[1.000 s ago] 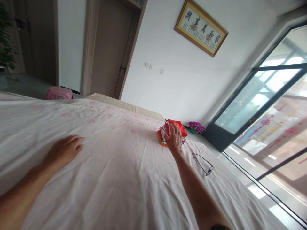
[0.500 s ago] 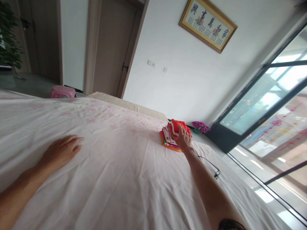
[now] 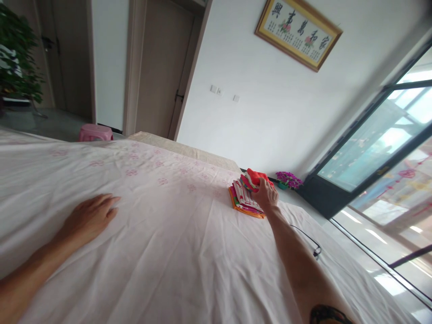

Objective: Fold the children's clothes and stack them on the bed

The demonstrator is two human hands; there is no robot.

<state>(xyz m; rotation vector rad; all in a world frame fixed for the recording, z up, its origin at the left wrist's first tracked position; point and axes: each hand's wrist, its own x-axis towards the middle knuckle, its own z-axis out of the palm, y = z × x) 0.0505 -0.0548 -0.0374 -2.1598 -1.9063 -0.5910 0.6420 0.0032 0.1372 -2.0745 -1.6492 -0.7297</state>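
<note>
At the right of the bed or table covering, a stack of folded cloths (image 3: 243, 196) rests, striped, pink and orange at the edges. On top of it lies a folded red cloth (image 3: 257, 175). My right hand (image 3: 267, 196) has its fingers curled over the near side of this red cloth, thumb at the stack's left side; the fingertips are partly hidden. Well to the left, my left hand (image 3: 91, 217) is lying flat on the pale sheet (image 3: 168, 252), fingers stretched out, holding nothing.
A thin black cable (image 3: 315, 250) lies on the sheet right of my forearm. Beyond the far edge are a pink stool (image 3: 96, 131), a pot of purple flowers (image 3: 288, 180) and a beige covered surface (image 3: 189, 150). A glass door (image 3: 357, 148) stands at the right.
My right hand's fingers have curled in from lying outstretched over the red cloth, and now grip it. My left hand stays flat on the sheet. The whole view has shifted slightly.
</note>
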